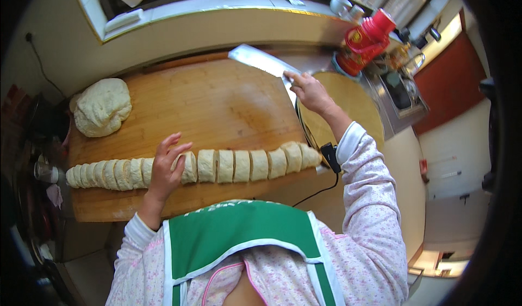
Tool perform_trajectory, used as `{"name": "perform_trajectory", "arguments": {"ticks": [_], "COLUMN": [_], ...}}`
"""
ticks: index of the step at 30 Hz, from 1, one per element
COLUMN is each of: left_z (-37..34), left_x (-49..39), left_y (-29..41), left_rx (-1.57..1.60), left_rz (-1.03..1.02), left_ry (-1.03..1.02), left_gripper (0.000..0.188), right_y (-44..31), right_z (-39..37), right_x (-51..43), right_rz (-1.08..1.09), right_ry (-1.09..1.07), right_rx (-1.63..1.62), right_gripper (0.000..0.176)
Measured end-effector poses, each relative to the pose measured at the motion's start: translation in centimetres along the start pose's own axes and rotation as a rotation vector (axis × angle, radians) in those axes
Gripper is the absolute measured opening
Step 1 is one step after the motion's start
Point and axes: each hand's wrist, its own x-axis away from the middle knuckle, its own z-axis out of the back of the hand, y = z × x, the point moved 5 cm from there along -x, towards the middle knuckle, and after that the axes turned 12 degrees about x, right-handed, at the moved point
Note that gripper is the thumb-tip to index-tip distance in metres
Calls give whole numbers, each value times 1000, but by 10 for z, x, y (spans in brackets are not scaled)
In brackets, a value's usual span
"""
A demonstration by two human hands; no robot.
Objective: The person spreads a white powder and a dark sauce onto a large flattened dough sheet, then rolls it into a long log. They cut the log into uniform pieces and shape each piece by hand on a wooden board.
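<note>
A broad-bladed kitchen knife [261,61] is held by its handle in my right hand [312,92], raised over the right back part of a wooden board [204,89]. Its blade points left, apart from the dough. Across the front of the board runs a long roll of dough cut into several thick slices [242,166], still lined up in a row. My left hand [166,163] is over the middle of that row, fingers spread, holding nothing. Whether its fingertips touch the slices is hard to tell. At the back left rests a large lump of dough [104,106].
Right of the board is a round tan disc [342,102] with a dark rim. A black plug [331,157] with a cord hangs at its front. Behind stand a red thermos flask [365,43] and a sink [397,94]. A glass jar [45,172] is at the left.
</note>
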Motion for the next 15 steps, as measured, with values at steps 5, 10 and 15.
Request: {"name": "perform_trajectory", "arguments": {"ticks": [5, 10, 15], "left_z": [44, 50, 48], "left_x": [34, 47, 55], "left_y": [-10, -12, -16], "left_rx": [-130, -154, -126], "left_rz": [160, 255, 341], "left_ry": [155, 232, 274], "left_gripper": [29, 28, 30], "right_y": [-15, -30, -45], "right_z": [13, 39, 26], "right_x": [-76, -182, -275], "right_rz": [257, 319, 287], "right_ry": [137, 173, 90], "right_rx": [235, 196, 180], "right_gripper": [43, 42, 43]}}
